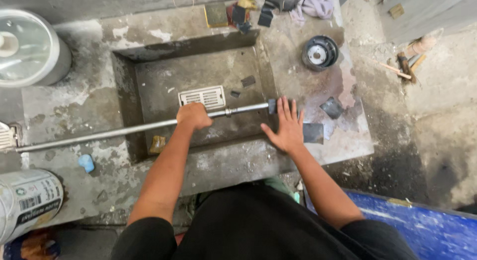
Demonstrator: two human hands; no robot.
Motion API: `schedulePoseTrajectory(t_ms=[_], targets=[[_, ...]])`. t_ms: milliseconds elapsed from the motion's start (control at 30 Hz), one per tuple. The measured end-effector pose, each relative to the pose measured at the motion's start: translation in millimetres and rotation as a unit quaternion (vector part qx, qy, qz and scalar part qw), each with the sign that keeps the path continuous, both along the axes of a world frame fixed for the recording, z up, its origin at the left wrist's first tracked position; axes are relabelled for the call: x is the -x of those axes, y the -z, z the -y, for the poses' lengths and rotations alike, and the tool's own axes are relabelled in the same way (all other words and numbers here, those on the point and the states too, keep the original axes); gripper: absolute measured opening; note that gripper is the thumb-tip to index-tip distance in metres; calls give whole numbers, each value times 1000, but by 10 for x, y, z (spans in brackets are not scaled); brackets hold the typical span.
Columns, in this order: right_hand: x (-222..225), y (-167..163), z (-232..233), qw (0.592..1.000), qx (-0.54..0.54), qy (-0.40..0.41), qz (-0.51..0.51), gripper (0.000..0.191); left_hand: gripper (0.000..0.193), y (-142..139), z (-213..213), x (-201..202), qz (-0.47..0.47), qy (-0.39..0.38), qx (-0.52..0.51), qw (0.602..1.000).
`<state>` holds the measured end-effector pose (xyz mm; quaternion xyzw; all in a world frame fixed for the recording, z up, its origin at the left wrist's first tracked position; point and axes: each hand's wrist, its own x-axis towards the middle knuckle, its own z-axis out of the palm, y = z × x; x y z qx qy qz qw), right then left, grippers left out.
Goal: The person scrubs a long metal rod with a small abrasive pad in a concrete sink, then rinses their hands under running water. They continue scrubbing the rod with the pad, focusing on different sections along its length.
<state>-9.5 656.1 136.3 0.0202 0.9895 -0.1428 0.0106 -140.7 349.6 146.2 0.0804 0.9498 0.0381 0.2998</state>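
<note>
A long grey metal rod (pixel 99 135) lies across a sunken concrete basin (pixel 164 76), running from the left edge to the basin's right rim. My left hand (pixel 194 116) is closed around the rod near its middle. My right hand (pixel 285 126) lies flat, fingers spread, on the concrete ledge at the rod's right end, pressing on dark sandpaper there. A dark sandpaper piece (pixel 313 133) lies just right of that hand.
A white slotted drain cover (pixel 202 96) sits in the basin. A round black part (pixel 320 52), more sandpaper scraps (pixel 331 108) and a cloth (pixel 313 4) lie on the ledge. A metal drum (pixel 27 46) and a labelled can (pixel 27 203) stand left.
</note>
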Motion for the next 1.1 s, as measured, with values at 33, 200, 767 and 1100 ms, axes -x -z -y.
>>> schedulePoseTrajectory(t_ms=[33,200,767,1100], targets=[[78,-6,-125,1000,11,5,-3,109,52,32,-121,53,12,-1,3,1000],[751,-64,-512,998,34,39,20,105,42,27,-515,439,-32,15,-20,999],[2316,-248,-943,1000,12,0,7,111,50,-259,-922,2274,-11,-8,-16,1000],[2998,-333,-1418,1000,20,-4,7,111,52,-342,-1400,2792,14,-4,-10,1000]])
